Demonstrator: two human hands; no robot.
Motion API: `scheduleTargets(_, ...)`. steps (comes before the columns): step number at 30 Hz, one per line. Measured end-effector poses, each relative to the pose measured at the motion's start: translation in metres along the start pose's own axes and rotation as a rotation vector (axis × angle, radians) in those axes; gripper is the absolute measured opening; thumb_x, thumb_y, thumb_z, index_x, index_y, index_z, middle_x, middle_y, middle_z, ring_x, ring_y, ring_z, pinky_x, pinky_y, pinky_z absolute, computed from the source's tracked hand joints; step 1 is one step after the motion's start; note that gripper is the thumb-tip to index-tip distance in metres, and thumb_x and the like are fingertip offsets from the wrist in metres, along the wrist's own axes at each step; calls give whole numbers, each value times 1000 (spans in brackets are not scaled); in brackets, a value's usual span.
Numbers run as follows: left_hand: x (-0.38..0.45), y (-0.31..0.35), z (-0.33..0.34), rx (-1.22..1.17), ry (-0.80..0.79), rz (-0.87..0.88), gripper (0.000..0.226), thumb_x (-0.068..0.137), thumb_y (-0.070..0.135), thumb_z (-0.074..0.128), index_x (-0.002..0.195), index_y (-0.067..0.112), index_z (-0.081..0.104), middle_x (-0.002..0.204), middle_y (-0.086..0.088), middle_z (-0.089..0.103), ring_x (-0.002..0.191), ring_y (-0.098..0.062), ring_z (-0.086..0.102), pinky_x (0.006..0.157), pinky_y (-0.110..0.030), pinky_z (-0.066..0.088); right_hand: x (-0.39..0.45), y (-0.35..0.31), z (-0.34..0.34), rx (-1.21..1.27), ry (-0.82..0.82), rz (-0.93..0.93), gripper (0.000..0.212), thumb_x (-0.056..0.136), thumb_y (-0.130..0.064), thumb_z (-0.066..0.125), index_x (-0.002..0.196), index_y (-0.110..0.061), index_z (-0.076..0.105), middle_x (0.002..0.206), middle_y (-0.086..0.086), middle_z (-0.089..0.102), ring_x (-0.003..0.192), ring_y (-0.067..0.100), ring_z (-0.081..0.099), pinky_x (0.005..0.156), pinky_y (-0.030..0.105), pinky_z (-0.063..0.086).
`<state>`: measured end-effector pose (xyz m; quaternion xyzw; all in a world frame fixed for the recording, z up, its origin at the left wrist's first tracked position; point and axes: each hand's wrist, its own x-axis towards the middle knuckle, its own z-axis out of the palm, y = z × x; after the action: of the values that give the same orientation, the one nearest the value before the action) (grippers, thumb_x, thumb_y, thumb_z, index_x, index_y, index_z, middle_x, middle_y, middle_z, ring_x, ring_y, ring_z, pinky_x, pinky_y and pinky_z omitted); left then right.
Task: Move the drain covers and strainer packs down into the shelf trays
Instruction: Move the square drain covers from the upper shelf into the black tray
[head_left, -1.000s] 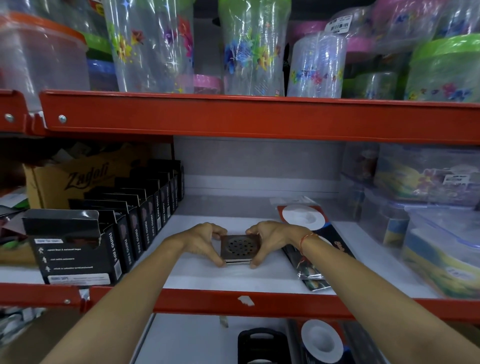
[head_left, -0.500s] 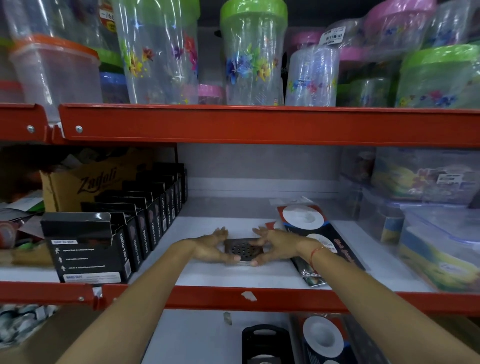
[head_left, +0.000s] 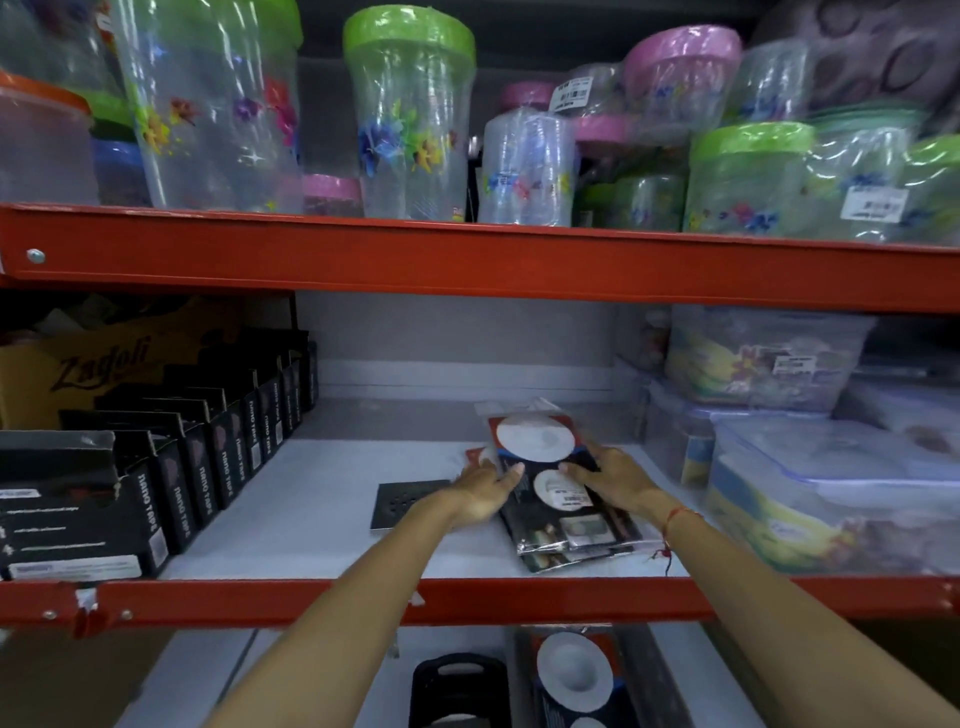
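A square metal drain cover (head_left: 401, 503) lies flat on the white middle shelf (head_left: 291, 525), with nothing holding it. Just to its right lies a stack of strainer packs (head_left: 556, 499), dark sleeves with white round strainers showing. My left hand (head_left: 483, 496) grips the left edge of the top pack and my right hand (head_left: 613, 480) grips its right edge. The far end of that pack is tilted up. On the shelf below, a black tray (head_left: 460, 686) stands beside another strainer pack (head_left: 574, 675) in a dark tray.
A row of black nano tape boxes (head_left: 208, 457) fills the shelf's left side, in front of a cardboard box (head_left: 104, 364). Clear lidded containers (head_left: 831, 493) crowd the right. Tall plastic jars (head_left: 410, 119) stand on the upper shelf. A red beam (head_left: 260, 600) fronts the middle shelf.
Both hands have let go of the drain cover and moved right onto the strainer packs. The drain cover now lies alone on the shelf. The camera has shifted right and closer.
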<state>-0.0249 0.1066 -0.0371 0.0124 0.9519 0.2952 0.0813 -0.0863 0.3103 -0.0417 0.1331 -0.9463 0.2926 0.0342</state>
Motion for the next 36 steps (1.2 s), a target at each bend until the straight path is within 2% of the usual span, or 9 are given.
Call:
scheduleTargets(4, 12, 12, 5, -140, 91, -52, 55, 101, 42, 33, 142, 6, 37, 148, -15, 40, 131, -31, 42, 108, -36, 36, 1, 8, -5, 196, 27, -10, 37, 87, -27, 69, 120, -11, 65, 118, 9, 68, 111, 26, 61, 94, 31, 46)
scheduleTargets(9, 1, 18, 11, -281, 97, -30, 53, 100, 33, 40, 148, 13, 29, 155, -8, 29, 140, -28, 31, 115, -39, 27, 4, 5, -12, 269, 1, -72, 38, 81, -15, 74, 117, -9, 68, 109, 10, 72, 100, 25, 68, 94, 39, 51)
scheduleTargets(15, -15, 13, 23, -312, 121, -84, 60, 95, 39, 43, 146, 11, 29, 153, -12, 33, 141, -28, 31, 116, -44, 27, -5, 19, -10, 345, -41, 57, 43, 78, -23, 77, 119, -12, 67, 115, 5, 69, 104, 24, 65, 99, 39, 48)
scheduleTargets(17, -19, 16, 30, -319, 156, -112, 47, 101, 30, 38, 143, 9, 33, 151, -14, 36, 140, -29, 32, 115, -42, 27, -5, 22, -6, 413, -50, 96, 49, 77, -27, 77, 122, -11, 65, 118, 6, 68, 105, 24, 66, 100, 40, 48)
scheduleTargets(20, -15, 18, 39, -375, 183, -105, 35, 102, 17, 35, 136, 10, 43, 144, -12, 47, 132, -26, 42, 111, -37, 33, 3, 25, 0, 457, -59, 119, 44, 78, -25, 76, 119, -10, 66, 112, 10, 71, 100, 27, 68, 97, 42, 51)
scheduleTargets(24, -9, 28, 35, -424, 229, -83, 32, 97, 1, 37, 126, 6, 50, 128, -10, 57, 112, -22, 53, 93, -27, 43, 2, 23, -1, 487, 32, 97, 33, 82, -16, 73, 113, -8, 69, 108, 11, 73, 96, 27, 69, 93, 42, 53)
scheduleTargets(28, 4, 38, 30, -365, 227, -48, 44, 95, 5, 35, 138, 10, 38, 137, -16, 53, 120, -31, 52, 103, -41, 44, -2, 27, -3, 421, 143, 103, 49, 87, -16, 69, 132, -3, 54, 129, 11, 61, 118, 26, 58, 99, 28, 43)
scheduleTargets(32, 3, 47, 42, -216, 224, -74, 56, 98, 6, 30, 151, 9, 12, 145, -18, 43, 128, -33, 46, 101, -36, 40, -4, 35, 3, 316, 128, 92, 52, 90, -18, 65, 137, -2, 48, 136, 13, 56, 125, 28, 53, 103, 32, 40)
scheduleTargets(36, 2, 44, 48, -162, 233, -58, 61, 100, 7, 31, 153, 13, 1, 145, -18, 42, 127, -32, 47, 99, -33, 41, -7, 33, 3, 217, 107, 79, 52, 94, -25, 57, 141, -5, 44, 140, 15, 52, 128, 32, 48, 106, 37, 40)
